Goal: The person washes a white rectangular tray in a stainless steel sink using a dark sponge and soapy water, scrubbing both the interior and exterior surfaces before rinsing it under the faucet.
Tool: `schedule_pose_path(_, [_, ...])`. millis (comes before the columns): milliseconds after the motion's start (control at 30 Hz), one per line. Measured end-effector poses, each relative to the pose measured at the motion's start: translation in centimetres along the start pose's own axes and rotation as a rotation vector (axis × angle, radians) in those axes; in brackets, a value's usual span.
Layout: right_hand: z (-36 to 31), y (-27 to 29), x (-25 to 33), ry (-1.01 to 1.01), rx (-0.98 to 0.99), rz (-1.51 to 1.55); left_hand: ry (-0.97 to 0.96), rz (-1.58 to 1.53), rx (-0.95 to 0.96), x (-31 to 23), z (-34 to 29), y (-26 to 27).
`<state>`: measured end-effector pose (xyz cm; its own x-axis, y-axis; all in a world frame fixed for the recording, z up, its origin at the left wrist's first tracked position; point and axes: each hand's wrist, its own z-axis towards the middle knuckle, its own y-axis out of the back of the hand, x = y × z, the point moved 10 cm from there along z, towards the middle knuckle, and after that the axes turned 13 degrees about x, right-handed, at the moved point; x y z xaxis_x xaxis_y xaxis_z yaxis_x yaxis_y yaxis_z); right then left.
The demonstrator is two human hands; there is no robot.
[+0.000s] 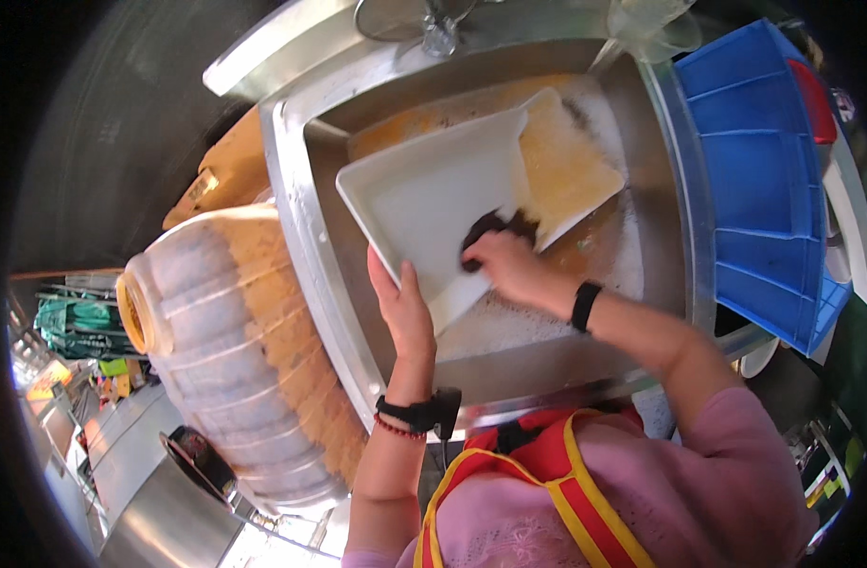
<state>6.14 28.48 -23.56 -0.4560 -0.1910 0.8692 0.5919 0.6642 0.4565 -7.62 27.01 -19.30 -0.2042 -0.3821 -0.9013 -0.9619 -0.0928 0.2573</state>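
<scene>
A white rectangular tray [443, 170] lies tilted in the steel sink [547, 355], its far right end dipping into cloudy, yellowish water with foam. My left hand [402, 308] grips the tray's near left rim, the thumb over the inside and the fingers along the outer wall. Bunched in the closed fingers of my right hand [509, 260] is a dark, ragged scrubbing pad [483, 227], pressed on the tray's inner face near its right side. Whether it is cloth or scouring mesh, I cannot tell.
A tap [440, 33] stands at the sink's far edge. Blue plastic crates [760, 180] line the right side, and a clear plastic jug [656, 28] sits at the far right corner. To the left lies a large ribbed plastic barrel [235, 350], close against the sink.
</scene>
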Motion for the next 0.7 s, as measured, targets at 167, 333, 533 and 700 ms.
schedule_pose_path(167, [2.7, 1.5, 4.6, 0.13, -0.191, 0.282, 0.049, 0.026, 0.031, 0.9, -1.2, -1.6])
schedule_pose_path(333, [5.4, 5.8, -3.4, -0.038, -0.405, 0.215, 0.126, 0.091, 0.025, 1.6, -2.6, -1.0])
schedule_pose_path(533, [6.5, 11.7, -12.3, -0.226, -0.618, 0.12, 0.089, 0.198, 0.079, -0.1, -2.4, -0.5])
schedule_pose_path(700, [4.9, 14.6, -17.7, -0.385, -0.786, 0.121, 0.089, 0.216, 0.185, -0.8, -1.9, -1.5])
